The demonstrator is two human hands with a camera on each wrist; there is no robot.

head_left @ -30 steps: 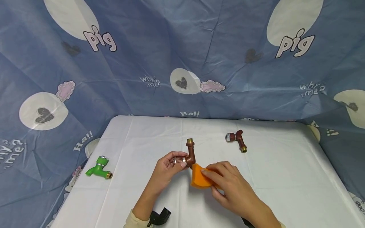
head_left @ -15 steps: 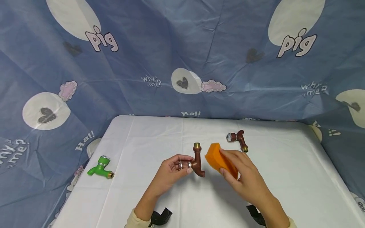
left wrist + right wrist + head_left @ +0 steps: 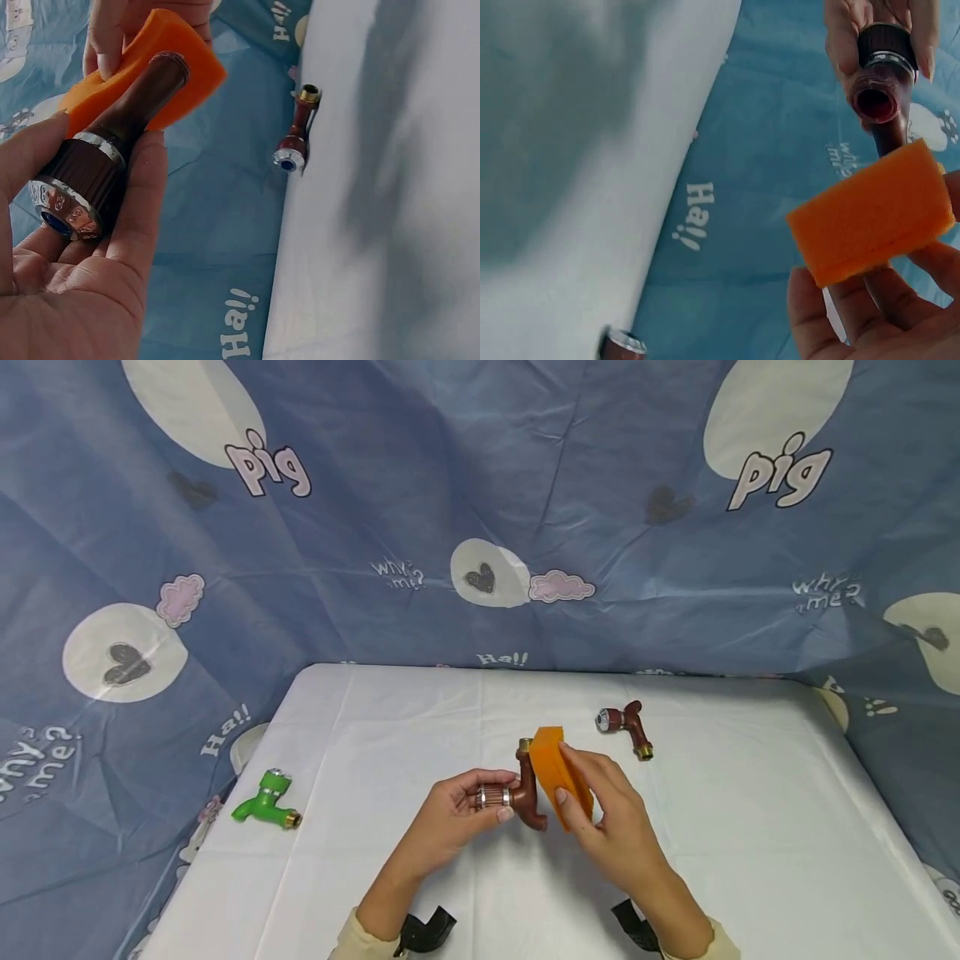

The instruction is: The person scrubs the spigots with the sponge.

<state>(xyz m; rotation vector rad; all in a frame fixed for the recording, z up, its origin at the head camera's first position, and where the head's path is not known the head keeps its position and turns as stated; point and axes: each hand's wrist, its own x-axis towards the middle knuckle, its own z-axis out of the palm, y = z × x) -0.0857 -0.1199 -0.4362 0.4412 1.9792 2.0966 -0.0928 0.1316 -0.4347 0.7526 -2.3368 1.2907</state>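
My left hand (image 3: 459, 814) grips a brown faucet (image 3: 527, 797) by its ribbed, silver-ringed handle, holding it above the table. The faucet's brass threaded end (image 3: 524, 745) points away from me and its spout points toward me. In my right hand (image 3: 611, 814) an orange sponge (image 3: 552, 768) is pinched between thumb and fingers. The sponge lies against the faucet's threaded pipe on its right side. In the left wrist view the sponge (image 3: 184, 82) sits behind the faucet; in the right wrist view it (image 3: 874, 214) covers part of the pipe, and the spout's round opening (image 3: 876, 103) shows.
A second brown faucet (image 3: 628, 728) lies on the white-covered table (image 3: 750, 827) at the back right. Toward the left edge lies a green faucet (image 3: 266, 802). A blue printed cloth (image 3: 420, 493) hangs behind and beside the table. Black straps (image 3: 426, 932) are on both wrists.
The sponge has gone from the spout, off to the right and away, then back left onto the threaded pipe. My left hand and the faucet have shifted slightly right.
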